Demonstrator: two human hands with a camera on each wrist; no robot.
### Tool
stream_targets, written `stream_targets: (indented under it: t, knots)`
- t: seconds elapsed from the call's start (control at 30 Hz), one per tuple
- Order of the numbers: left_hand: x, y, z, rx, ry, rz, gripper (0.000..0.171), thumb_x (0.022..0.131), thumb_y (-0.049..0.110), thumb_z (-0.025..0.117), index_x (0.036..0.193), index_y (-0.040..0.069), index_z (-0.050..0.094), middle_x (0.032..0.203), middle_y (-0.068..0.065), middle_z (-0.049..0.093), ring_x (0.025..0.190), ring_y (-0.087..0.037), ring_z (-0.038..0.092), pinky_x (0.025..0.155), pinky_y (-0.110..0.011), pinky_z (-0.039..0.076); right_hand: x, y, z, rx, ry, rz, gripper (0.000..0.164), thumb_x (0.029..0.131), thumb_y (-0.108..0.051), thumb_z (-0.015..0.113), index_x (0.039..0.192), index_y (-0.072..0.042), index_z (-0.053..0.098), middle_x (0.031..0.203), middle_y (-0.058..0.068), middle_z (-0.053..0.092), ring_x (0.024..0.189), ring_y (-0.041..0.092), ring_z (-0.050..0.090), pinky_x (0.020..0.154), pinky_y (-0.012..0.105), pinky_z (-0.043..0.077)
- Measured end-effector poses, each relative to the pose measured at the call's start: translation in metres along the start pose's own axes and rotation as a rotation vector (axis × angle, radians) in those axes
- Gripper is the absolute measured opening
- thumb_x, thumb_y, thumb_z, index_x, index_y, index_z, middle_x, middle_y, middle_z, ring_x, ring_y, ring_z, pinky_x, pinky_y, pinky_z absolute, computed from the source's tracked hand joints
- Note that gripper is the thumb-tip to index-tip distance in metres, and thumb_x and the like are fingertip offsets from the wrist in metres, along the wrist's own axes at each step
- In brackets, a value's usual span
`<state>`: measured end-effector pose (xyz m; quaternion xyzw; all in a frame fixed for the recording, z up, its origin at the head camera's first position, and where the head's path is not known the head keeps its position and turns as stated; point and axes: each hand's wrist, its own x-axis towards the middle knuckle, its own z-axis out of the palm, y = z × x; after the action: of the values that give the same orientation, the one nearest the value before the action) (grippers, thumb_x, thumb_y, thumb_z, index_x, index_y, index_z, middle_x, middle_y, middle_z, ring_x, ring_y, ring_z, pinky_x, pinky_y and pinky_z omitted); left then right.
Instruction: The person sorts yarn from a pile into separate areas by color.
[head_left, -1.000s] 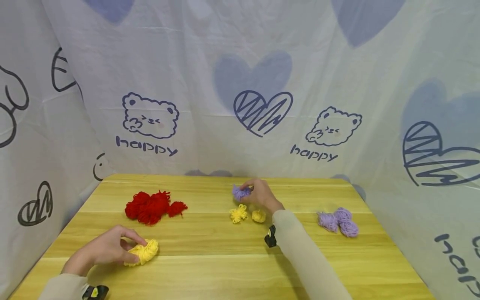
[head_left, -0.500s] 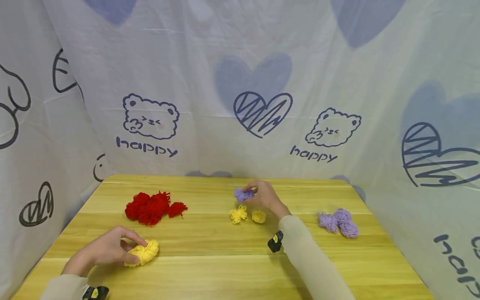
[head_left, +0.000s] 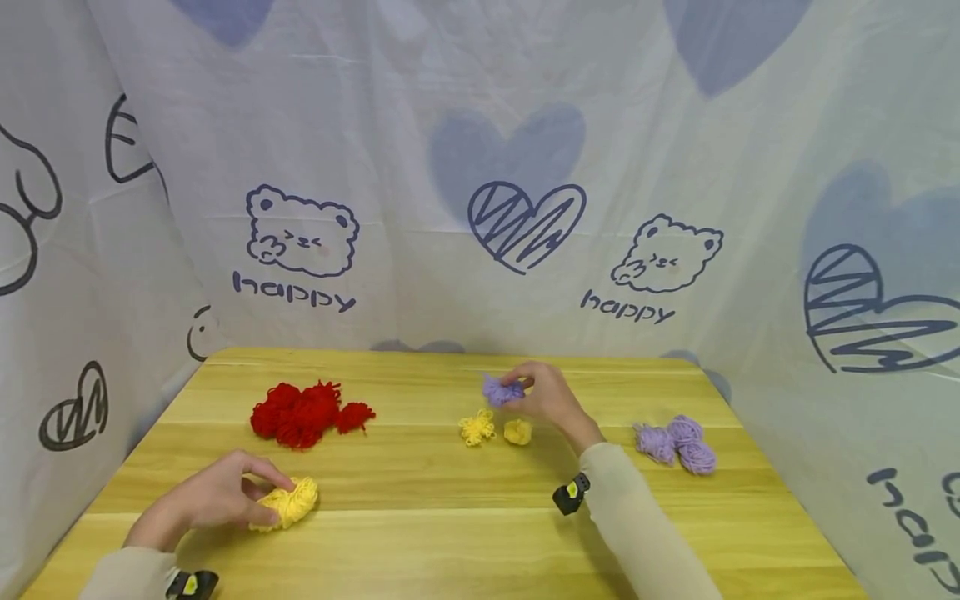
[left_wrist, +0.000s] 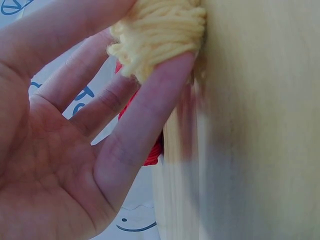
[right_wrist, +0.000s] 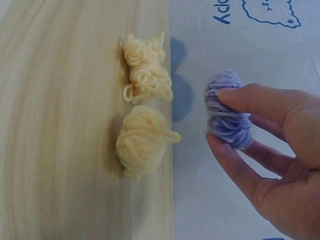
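Observation:
At the front left of the table, my left hand pinches a yellow yarn bundle between thumb and fingers. The left wrist view shows that bundle close to the wood surface. Towards the back, my right hand holds a purple yarn bundle by thumb and fingertips. The right wrist view has this purple bundle raised off the table. Just in front of it lie a looped yellow yarn piece and a small yellow yarn ball, side by side.
A heap of red yarn balls lies at the left back, with a smaller red piece beside it. On the right, several purple yarn balls sit together. Printed white cloth hangs behind the wooden table.
My right hand has moved to the right with the purple yarn bundle in its fingers. The left hand stays in place with the yellow bundle.

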<state>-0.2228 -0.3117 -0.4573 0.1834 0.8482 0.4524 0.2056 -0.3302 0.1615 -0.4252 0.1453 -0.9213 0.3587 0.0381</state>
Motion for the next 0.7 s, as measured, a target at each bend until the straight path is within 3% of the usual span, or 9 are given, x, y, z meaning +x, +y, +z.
stream_targets:
  t: [0.17,0.4,0.7]
  knots:
    - [0.000,0.000,0.001,-0.016,-0.002,-0.008,0.038,0.079,0.007,0.087,0.113,-0.003,0.075,0.130,-0.034,0.063,0.108,-0.040,0.071,0.057,-0.036,0.060,-0.008,0.004,-0.005,0.004,-0.012,0.002,0.034,0.075,-0.009,0.090,0.107,-0.013,0.080,0.123,0.011,0.073,0.104,0.027,0.067,0.086,0.039,0.059]
    - [0.000,0.001,0.000,-0.001,0.000,-0.008,0.038,0.080,0.006,0.085,0.115,-0.004,0.074,0.130,-0.033,0.063,0.101,-0.029,0.072,0.057,-0.034,0.059,-0.016,0.005,-0.011,-0.019,-0.012,-0.012,0.035,0.075,-0.010,0.091,0.108,-0.013,0.080,0.124,0.011,0.073,0.106,0.029,0.068,0.089,0.042,0.060]
    - [-0.002,0.000,0.001,-0.012,0.004,-0.005,0.036,0.081,0.002,0.083,0.115,-0.006,0.073,0.130,-0.035,0.063,0.109,-0.043,0.070,0.057,-0.035,0.059,-0.026,0.006,-0.019,-0.048,-0.006,-0.086,0.032,0.076,-0.010,0.091,0.107,-0.011,0.080,0.118,0.011,0.075,0.104,0.029,0.067,0.092,0.051,0.058]
